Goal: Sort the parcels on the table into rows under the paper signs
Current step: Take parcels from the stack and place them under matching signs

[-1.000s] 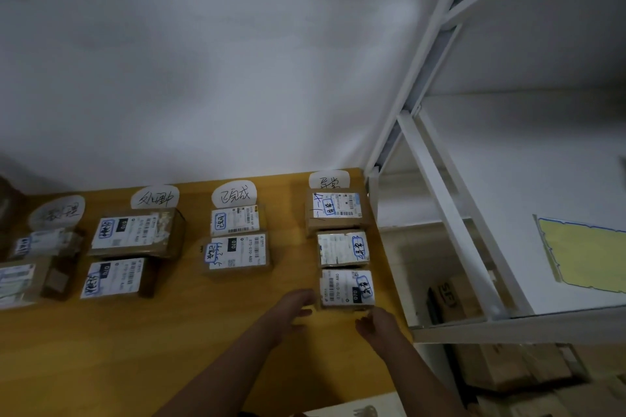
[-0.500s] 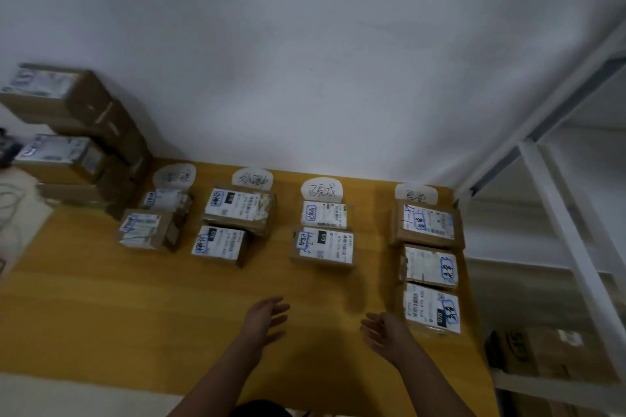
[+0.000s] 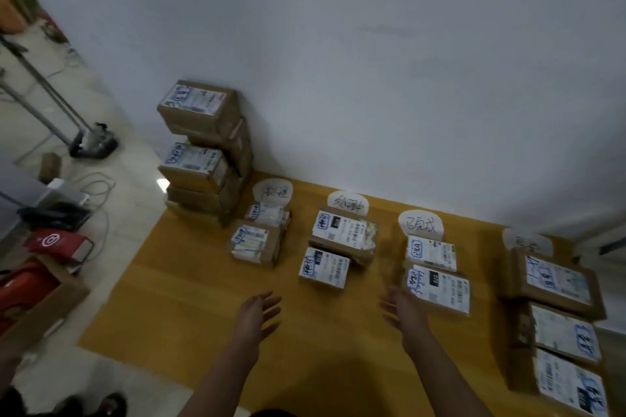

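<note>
Left hand (image 3: 255,316) and right hand (image 3: 404,313) hover near the front edge of the worktop (image 3: 189,298), each grip wide, holding nothing. Parcels (image 3: 325,267) lie under paper signs (image 3: 420,226) by the back edge.

Your left hand (image 3: 257,313) and right hand (image 3: 403,310) are bare. The left forearm (image 3: 222,381) and right forearm (image 3: 452,381) are uncovered along their whole visible length, from wrist to the lower edge of the view. Motion blur softens the fingers, so finer detail such as the nails cannot be read. Between your forearms, at the bottom edge, sits a dark shape (image 3: 267,412). Whether it is your garment cannot be determined, nor can its cut or fabric.
</note>
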